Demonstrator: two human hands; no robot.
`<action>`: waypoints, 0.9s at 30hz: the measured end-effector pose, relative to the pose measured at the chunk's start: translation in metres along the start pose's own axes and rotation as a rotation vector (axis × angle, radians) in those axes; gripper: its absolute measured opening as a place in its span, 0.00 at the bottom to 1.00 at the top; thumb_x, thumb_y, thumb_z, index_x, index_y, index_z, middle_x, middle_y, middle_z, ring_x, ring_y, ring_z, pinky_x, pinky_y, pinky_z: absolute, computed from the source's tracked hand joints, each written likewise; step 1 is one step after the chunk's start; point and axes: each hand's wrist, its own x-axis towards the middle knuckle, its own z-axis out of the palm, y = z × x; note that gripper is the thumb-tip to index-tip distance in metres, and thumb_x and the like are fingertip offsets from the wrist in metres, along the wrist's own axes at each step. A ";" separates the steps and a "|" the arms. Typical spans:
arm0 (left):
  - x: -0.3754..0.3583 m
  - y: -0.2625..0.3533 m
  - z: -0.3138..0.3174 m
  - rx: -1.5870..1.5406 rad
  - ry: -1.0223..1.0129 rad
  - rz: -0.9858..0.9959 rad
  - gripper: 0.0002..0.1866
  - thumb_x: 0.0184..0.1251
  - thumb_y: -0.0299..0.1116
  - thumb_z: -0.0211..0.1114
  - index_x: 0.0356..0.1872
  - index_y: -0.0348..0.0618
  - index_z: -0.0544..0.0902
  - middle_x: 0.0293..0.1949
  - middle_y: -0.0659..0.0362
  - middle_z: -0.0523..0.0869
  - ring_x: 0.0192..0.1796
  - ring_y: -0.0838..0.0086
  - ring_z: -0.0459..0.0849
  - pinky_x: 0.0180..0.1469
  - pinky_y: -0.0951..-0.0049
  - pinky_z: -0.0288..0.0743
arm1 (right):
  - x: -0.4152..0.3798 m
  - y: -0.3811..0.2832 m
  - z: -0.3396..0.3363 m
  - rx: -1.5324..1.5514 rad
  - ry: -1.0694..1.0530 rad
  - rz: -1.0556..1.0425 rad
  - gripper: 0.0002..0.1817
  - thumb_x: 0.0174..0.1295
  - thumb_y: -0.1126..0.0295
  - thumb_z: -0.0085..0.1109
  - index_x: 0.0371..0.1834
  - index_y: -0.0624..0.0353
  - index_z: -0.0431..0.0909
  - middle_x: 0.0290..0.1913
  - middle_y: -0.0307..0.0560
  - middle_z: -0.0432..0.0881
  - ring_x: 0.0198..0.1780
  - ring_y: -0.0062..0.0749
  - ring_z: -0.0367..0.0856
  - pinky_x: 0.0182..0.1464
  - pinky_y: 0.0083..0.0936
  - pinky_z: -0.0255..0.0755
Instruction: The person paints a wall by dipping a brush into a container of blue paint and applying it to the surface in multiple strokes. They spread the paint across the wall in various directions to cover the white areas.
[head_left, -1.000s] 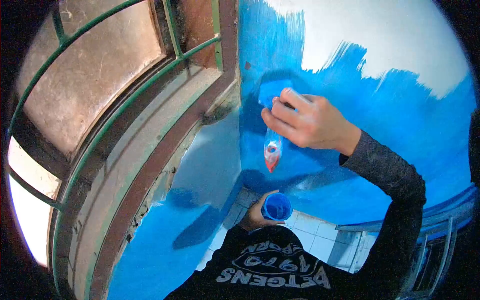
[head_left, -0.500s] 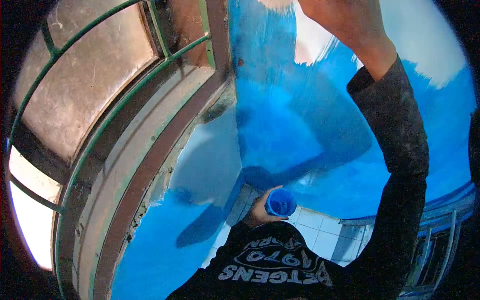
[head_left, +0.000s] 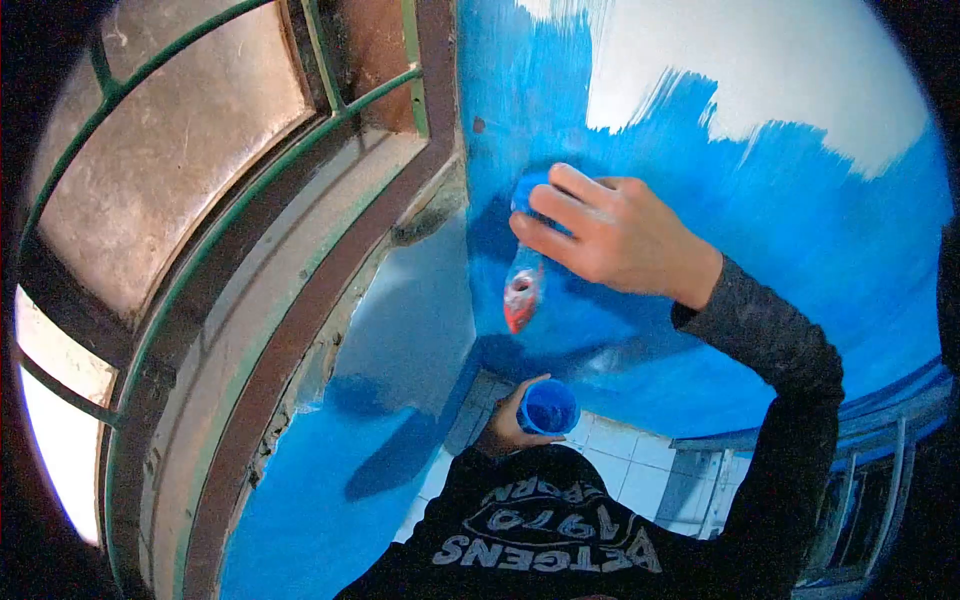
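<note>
My right hand (head_left: 610, 230) is closed around a paintbrush (head_left: 522, 290) in front of the blue-painted wall. The brush's paint-smeared handle, red at its end, points down, and its blue-covered head is partly hidden behind my fingers. Lower down, my left hand (head_left: 508, 420) grips a blue cup (head_left: 549, 408) from its side, close to my chest. Blue paint shows inside the cup. Wet-looking blue strokes cover much of the wall (head_left: 640, 330), with a ragged edge against the white part (head_left: 760, 70) above.
On the left is a window with green metal bars (head_left: 225, 220) and a brown frame (head_left: 300, 290). The narrow wall beside it is part grey (head_left: 410, 310), part blue. White tiles (head_left: 625, 465) lie below, and a metal railing (head_left: 890, 490) stands at lower right.
My right hand has come down from the top of the view toward the left, bringing the paintbrush into sight. The cup in my left hand has shifted slightly left.
</note>
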 end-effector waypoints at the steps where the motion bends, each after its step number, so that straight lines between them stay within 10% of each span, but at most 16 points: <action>1: 0.000 0.000 0.000 -0.042 -0.004 0.001 0.59 0.45 0.41 0.90 0.78 0.46 0.61 0.64 0.51 0.81 0.67 0.62 0.81 0.73 0.58 0.70 | -0.001 0.002 -0.008 0.125 -0.008 0.105 0.10 0.56 0.69 0.64 0.42 0.52 0.83 0.40 0.39 0.75 0.47 0.34 0.80 0.30 0.25 0.78; 7: 0.001 0.011 0.004 0.020 -0.042 -0.030 0.58 0.45 0.41 0.90 0.78 0.47 0.62 0.63 0.52 0.83 0.66 0.63 0.82 0.72 0.58 0.72 | 0.000 0.068 -0.021 0.273 0.168 0.402 0.10 0.58 0.68 0.64 0.43 0.48 0.83 0.40 0.39 0.76 0.46 0.39 0.80 0.31 0.32 0.82; 12: 0.004 -0.003 0.016 -0.047 -0.080 0.016 0.57 0.45 0.41 0.90 0.77 0.46 0.64 0.63 0.52 0.83 0.65 0.64 0.83 0.71 0.59 0.73 | 0.012 0.119 -0.047 -0.211 0.516 0.049 0.06 0.61 0.73 0.69 0.39 0.58 0.83 0.35 0.39 0.77 0.34 0.27 0.78 0.24 0.20 0.74; 21: 0.009 -0.002 0.022 -0.026 -0.191 0.021 0.60 0.46 0.38 0.90 0.79 0.45 0.59 0.64 0.52 0.81 0.67 0.64 0.81 0.72 0.59 0.71 | -0.027 -0.007 -0.005 -0.050 -0.175 0.046 0.14 0.56 0.70 0.63 0.47 0.54 0.83 0.37 0.37 0.73 0.45 0.28 0.79 0.27 0.23 0.77; 27: 0.013 -0.011 0.025 -0.104 -0.160 0.023 0.57 0.45 0.38 0.90 0.77 0.44 0.63 0.65 0.51 0.81 0.68 0.63 0.80 0.72 0.58 0.70 | -0.010 0.018 -0.035 0.234 0.076 0.308 0.19 0.53 0.77 0.66 0.50 0.51 0.83 0.38 0.40 0.74 0.41 0.34 0.80 0.31 0.30 0.78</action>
